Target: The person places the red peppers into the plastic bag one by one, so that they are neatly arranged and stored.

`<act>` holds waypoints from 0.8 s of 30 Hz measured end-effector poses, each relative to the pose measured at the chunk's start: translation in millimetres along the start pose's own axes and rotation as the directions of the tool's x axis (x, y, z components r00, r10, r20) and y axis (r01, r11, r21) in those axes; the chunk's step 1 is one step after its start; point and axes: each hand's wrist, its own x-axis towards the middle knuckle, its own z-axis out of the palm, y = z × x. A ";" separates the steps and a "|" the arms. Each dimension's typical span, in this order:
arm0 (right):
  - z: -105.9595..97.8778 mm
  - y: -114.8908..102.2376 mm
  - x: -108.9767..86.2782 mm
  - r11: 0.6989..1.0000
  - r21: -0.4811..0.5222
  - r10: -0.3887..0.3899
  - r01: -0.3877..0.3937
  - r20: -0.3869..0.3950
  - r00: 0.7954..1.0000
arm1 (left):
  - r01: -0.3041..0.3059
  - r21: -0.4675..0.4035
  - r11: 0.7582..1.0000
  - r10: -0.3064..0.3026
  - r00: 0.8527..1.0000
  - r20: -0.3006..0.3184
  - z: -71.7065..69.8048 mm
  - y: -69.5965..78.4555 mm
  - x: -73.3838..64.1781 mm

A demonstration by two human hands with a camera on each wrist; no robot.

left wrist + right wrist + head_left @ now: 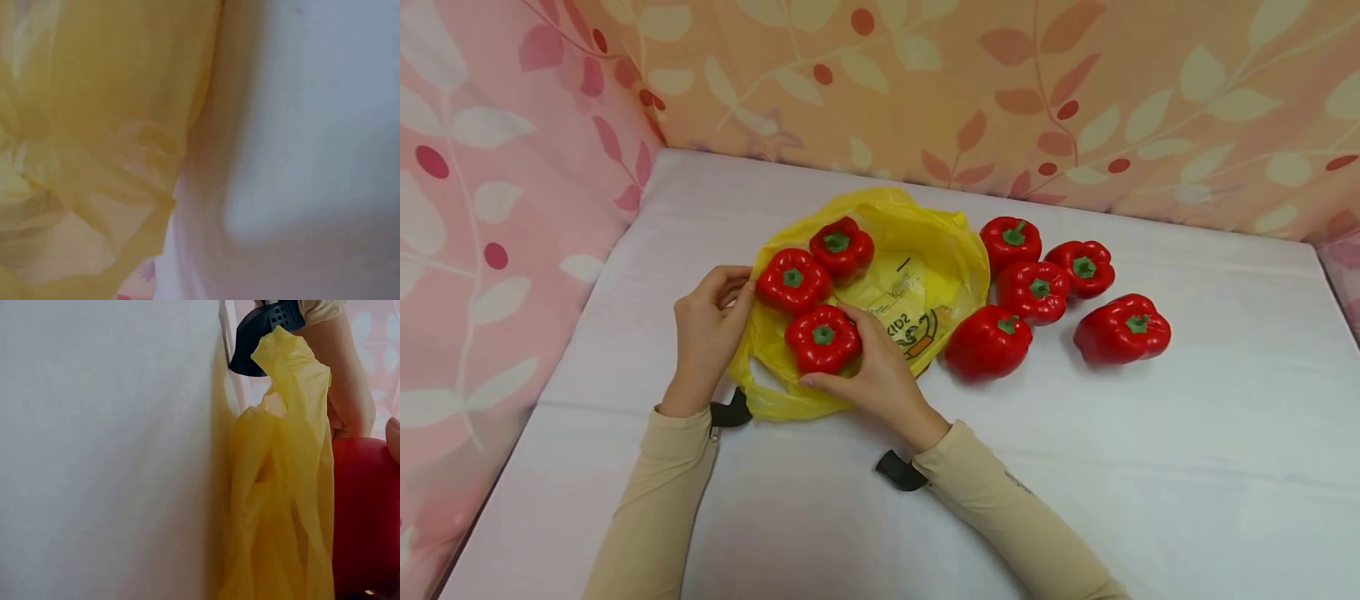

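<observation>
A yellow plastic bag (958, 292) lies spread with its mouth open; dark print shows inside it. My right hand (883, 375) grips a red bell pepper (824, 337) with a green stem, thumb on the near side and fingers on the far side, over the bag's front left part. Two more peppers, one on the left (793, 279) and one farther back (842, 248), sit in the bag. My left hand (707, 329) pinches the bag's left edge beside the left pepper, fingers curled. In the right wrist view the held pepper (369, 512) shows beside yellow plastic (281, 475).
Several red peppers stand right of the bag, the nearest pepper (988, 343) close to its rim and another pepper (1123, 329) farthest right. All rest on a white-covered table (1150, 467). Patterned cloth (925, 83) hangs behind. Black wrist devices (900, 471) sit under the sleeves.
</observation>
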 end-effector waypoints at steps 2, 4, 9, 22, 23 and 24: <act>0.6 0.2 -0.5 1.000 0.007 -0.002 0.002 -0.007 1.000 | 0.008 -0.009 1.000 -0.008 1.000 0.007 -0.5 0.5 -0.6; 0.0 0.5 -1.2 1.000 0.024 0.004 -0.004 0.000 1.000 | 0.014 -0.020 1.000 -0.013 1.000 0.012 -0.9 0.8 -0.9; -6.2 3.8 -3.3 0.997 0.067 0.036 -0.039 0.047 0.998 | 0.015 -0.043 0.999 -0.014 0.999 0.034 -1.6 1.8 0.3; -6.1 0.8 -7.2 0.994 0.050 -0.106 0.102 0.100 0.989 | 0.036 -0.019 0.999 -0.035 0.998 0.054 -3.6 2.8 0.9; -4.8 0.0 -6.4 0.994 0.033 -0.110 0.107 0.097 0.989 | 0.034 -0.012 0.999 -0.034 0.998 0.054 -3.9 2.7 0.7; -3.7 -0.9 -5.7 0.994 0.018 -0.111 0.110 0.093 0.989 | 0.032 -0.007 0.999 -0.031 0.998 0.054 -4.3 2.7 0.6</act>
